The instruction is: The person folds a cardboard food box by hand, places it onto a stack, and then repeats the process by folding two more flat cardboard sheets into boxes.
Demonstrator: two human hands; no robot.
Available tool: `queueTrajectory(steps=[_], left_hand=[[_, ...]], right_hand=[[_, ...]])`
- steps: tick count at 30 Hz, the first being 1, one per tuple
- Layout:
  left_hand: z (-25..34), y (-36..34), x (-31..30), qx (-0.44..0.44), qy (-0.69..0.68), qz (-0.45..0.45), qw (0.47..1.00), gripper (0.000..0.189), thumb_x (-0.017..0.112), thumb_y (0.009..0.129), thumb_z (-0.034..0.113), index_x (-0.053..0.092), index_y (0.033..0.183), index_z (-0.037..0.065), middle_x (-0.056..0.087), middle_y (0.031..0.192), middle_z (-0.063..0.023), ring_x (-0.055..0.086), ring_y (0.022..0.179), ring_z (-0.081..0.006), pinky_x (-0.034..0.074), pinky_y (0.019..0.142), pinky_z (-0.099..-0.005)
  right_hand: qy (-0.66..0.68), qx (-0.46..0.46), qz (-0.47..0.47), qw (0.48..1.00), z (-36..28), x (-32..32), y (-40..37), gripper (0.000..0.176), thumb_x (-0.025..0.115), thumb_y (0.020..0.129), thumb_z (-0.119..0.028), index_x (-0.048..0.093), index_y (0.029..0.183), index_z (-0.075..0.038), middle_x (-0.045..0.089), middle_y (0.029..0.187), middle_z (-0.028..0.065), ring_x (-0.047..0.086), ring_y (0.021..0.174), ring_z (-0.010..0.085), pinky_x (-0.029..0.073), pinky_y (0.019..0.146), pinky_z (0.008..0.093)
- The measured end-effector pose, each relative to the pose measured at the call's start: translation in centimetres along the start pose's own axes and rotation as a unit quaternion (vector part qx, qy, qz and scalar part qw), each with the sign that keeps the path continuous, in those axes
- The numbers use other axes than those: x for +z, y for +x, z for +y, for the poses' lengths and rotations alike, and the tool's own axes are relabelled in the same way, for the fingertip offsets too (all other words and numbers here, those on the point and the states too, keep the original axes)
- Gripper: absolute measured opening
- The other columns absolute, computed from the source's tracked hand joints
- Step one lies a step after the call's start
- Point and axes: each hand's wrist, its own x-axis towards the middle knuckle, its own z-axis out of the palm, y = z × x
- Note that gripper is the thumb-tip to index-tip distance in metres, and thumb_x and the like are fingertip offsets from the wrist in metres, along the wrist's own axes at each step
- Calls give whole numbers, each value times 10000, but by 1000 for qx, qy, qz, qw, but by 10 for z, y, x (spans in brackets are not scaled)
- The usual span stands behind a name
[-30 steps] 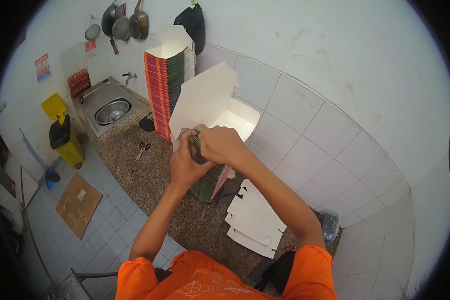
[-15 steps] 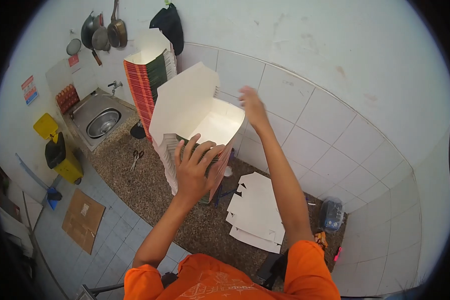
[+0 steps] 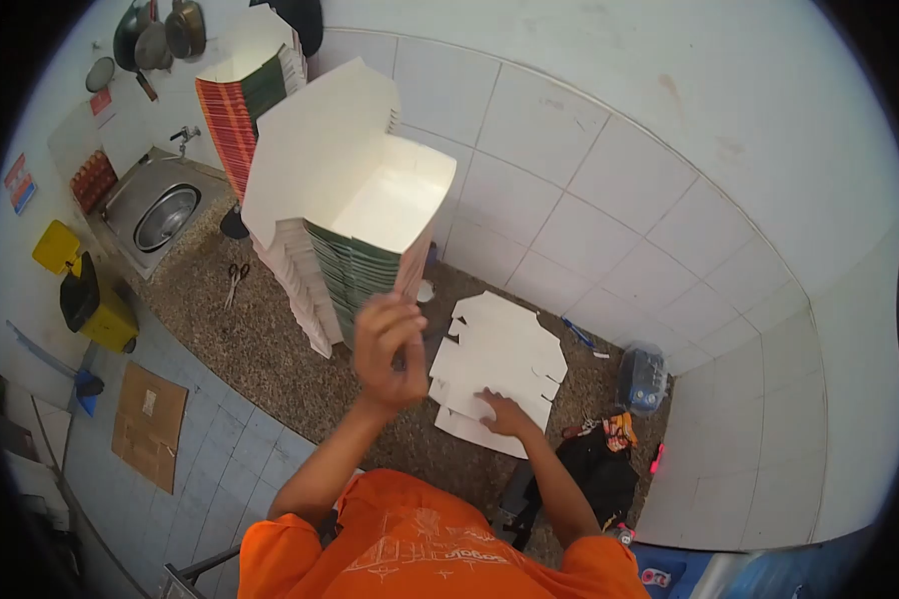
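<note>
right hand (image 3: 499, 411) lies open on flat carton blanks (image 3: 504, 344); left hand (image 3: 390, 349), seemingly curled empty, beside nested box stack (image 3: 360, 270); best peeling one blank.

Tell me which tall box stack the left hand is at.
The nearer stack, beside the flat blanks; the left hand is raised before it. The red-edged stack stands back by the sink.

Two tall stacks of nested cartons, the near stack (image 3: 355, 250) and the far stack (image 3: 240, 110), one pile of flat blanks (image 3: 504, 359) and one pair of scissors (image 3: 234, 284) occupy the surface (image 3: 270, 349). One sink (image 3: 128, 196) holds one steel bowl (image 3: 165, 216), with three pans (image 3: 156, 40) hung above; one yellow bin (image 3: 110, 319) and one cardboard sheet (image 3: 150, 424) are on the floor (image 3: 240, 459). Two hands appear: the left hand (image 3: 390, 349) and the right hand (image 3: 499, 411).
</note>
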Motion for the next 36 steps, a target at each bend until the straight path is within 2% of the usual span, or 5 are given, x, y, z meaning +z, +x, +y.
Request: queueTrajectory(steps=[12,17,25,27,36], left_hand=[[-15,-158,35,-407,-151,-202,878,306,625,888,13,658,1184,80,683,1041,-103,670,898,-203,505,763,-330],[-34,-132,15,-743,-485,-146,436,624,698,957,309,473,1465,25,620,1348,-136,634,1184,-251,524,971,-400],[-24,-149,19,-675,-297,-359,572,489,697,948,148,549,1369,-53,687,1203,-143,646,1056,-207,515,902,-339],[-18,-155,15,-670,-324,-348,571,534,703,951,168,513,1398,-53,632,1307,-157,617,1125,-203,502,936,-333],[49,-122,74,-527,-191,-357,747,613,762,919,224,502,1409,-38,627,1272,-126,605,1131,-166,488,931,-297]], right_hand=[[-50,-17,289,956,-32,-13,-40,313,600,925,-154,664,1217,-60,702,894,233,695,803,406,565,738,482],[-14,-85,522,848,-106,-39,-81,306,502,962,-37,696,1196,-71,714,1157,175,683,1084,375,527,945,467],[-27,40,595,802,-104,-5,-116,433,662,943,-102,563,1343,30,637,1312,177,569,1275,322,369,1127,413],[584,107,385,706,-80,-19,-135,437,665,968,-116,538,1343,68,651,1252,179,611,1178,236,446,1026,361],[147,-83,410,896,-205,-36,-138,564,702,922,-121,525,1452,-46,588,1404,233,582,1292,328,439,1070,401]])
